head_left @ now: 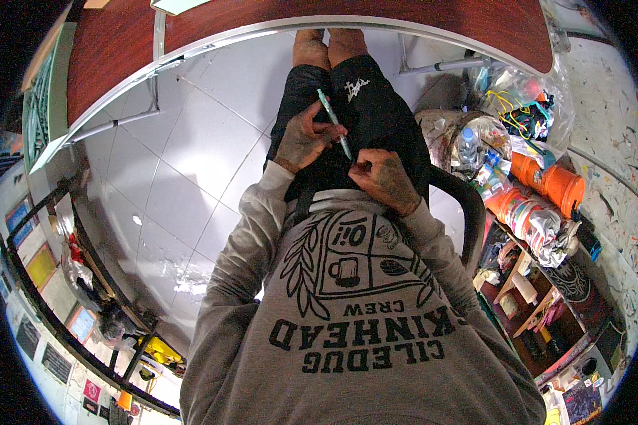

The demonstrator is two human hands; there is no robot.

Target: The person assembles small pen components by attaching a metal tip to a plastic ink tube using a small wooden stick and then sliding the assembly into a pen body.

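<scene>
Over my lap, my left hand [310,138] pinches a slim pale-green pen [333,122] between thumb and fingers. The pen is tilted, its upper end pointing away from me and its lower end toward my right hand [384,177]. That right hand is closed, thumb against curled fingers, just beside the pen's lower end. Whatever its fingertips hold, if anything, is too small or hidden to make out. Both hands are above my black shorts [301,99], in front of my grey sweatshirt [361,312].
A dark red table [333,13] with a pale metal edge spans the far side. At its left stands a light-green box [44,106] with many thin green pieces in it. On my right are a chair arm [468,212], orange containers [546,180], a plastic bottle [468,146] and a cluttered shelf [539,304].
</scene>
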